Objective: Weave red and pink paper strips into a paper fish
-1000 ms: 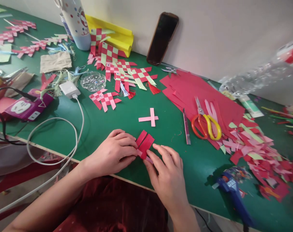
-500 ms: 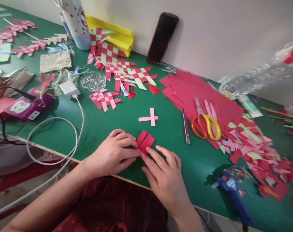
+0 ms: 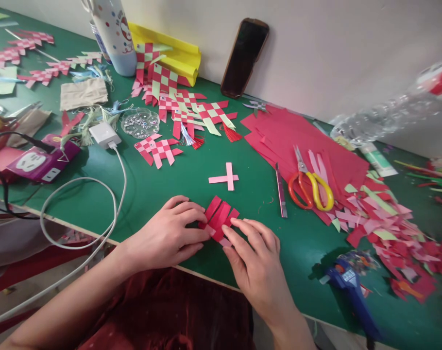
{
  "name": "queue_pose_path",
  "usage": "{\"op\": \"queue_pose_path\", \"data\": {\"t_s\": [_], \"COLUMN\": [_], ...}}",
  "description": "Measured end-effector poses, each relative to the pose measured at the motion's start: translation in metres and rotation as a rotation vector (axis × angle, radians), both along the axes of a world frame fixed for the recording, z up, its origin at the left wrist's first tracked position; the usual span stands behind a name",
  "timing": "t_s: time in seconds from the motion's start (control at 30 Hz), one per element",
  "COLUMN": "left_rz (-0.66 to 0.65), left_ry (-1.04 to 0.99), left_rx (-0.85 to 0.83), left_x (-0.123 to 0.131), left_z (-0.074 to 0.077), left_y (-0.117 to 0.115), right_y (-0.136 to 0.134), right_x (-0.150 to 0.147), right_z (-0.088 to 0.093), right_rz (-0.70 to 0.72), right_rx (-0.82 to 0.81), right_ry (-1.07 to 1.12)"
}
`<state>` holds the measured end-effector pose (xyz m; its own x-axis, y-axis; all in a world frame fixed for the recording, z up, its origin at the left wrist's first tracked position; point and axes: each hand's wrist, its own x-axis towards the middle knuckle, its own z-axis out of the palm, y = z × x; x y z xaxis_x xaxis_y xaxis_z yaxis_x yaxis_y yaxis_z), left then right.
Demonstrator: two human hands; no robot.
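Near the front edge of the green table, several red paper strips (image 3: pixel 221 214) lie side by side, fanned slightly, with a pink strip partly showing across their lower part. My left hand (image 3: pixel 175 232) is at their left side, its fingertips pressing the strips down. At the right side, my right hand (image 3: pixel 255 248) has its thumb and fingertips closed at the lower right end of the strips; its fingers partly cover the paper. Just beyond the strips lies a pink paper cross (image 3: pixel 229 177) of two overlapping strips.
To the right are a craft knife (image 3: pixel 280 192), scissors (image 3: pixel 308 187), red paper sheets (image 3: pixel 279 131), paper scraps (image 3: pixel 388 218) and a blue glue gun (image 3: pixel 352 291). Woven paper fish (image 3: pixel 166 82) lie behind. A white cable (image 3: pixel 113 209) loops at left. A phone (image 3: pixel 245 58) leans on the wall.
My right hand has shifted slightly right. The red strips are now spread apart more, and more of the pink strip shows at their lower end. My left hand has barely moved.
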<state>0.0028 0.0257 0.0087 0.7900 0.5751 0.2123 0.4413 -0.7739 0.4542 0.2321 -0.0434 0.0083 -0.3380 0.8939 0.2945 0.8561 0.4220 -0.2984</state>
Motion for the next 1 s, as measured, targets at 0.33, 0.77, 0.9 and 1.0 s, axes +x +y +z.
{"op": "queue_pose_path", "data": {"t_s": [0.33, 0.77, 0.9, 1.0], "left_rz": [-0.067, -0.077, -0.068, -0.069], "left_ry": [0.070, 0.070, 0.065, 0.065], "left_rx": [-0.012, 0.004, 0.011, 0.013], "left_x": [-0.005, -0.006, -0.006, -0.007], "left_z": [0.003, -0.003, -0.003, -0.004], "left_y": [-0.001, -0.001, -0.002, -0.002], "right_y": [0.014, 0.028, 0.025, 0.021], "right_x": [0.014, 0.010, 0.012, 0.011], "right_z": [0.011, 0.008, 0.009, 0.011], "right_rz": [-0.012, 0.077, 0.054, 0.027], "right_rx": [0.083, -0.016, 0.023, 0.091], "right_ry": [0.005, -0.248, -0.175, -0.064]}}
